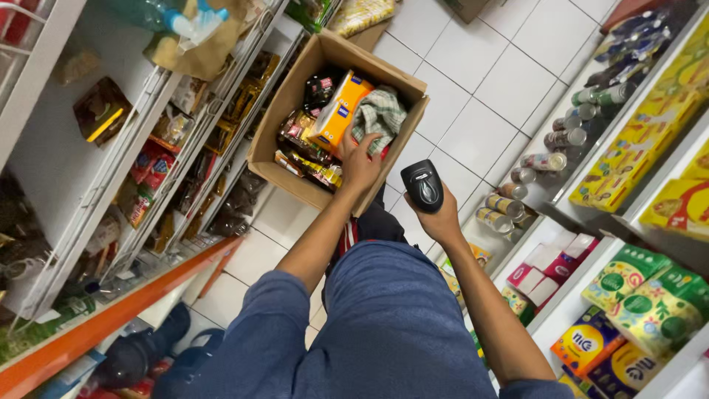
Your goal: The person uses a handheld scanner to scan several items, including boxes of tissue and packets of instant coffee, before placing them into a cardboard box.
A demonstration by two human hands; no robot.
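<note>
An open cardboard box (pixel 289 100) stands on the white tiled floor between two shelf units. Inside lie an orange packet (pixel 340 111), a checked green cloth (pixel 380 111) and several dark and yellow snack packs (pixel 306 151). My left hand (pixel 360 159) reaches into the box, its fingers resting on the goods beside the orange packet and the cloth; whether it grips anything I cannot tell. My right hand (pixel 437 218) is held just right of the box and grips a black handheld barcode scanner (pixel 422 185), its head pointing toward the box.
White wire shelves (pixel 111 185) on the left hold packets and bottles, with an orange rail (pixel 125 310) below. Right-hand shelves carry tin cans (pixel 528 177), yellow boxes (pixel 650 140) and green and blue packs (pixel 635 295). My blue trouser leg (pixel 391 325) fills the lower middle.
</note>
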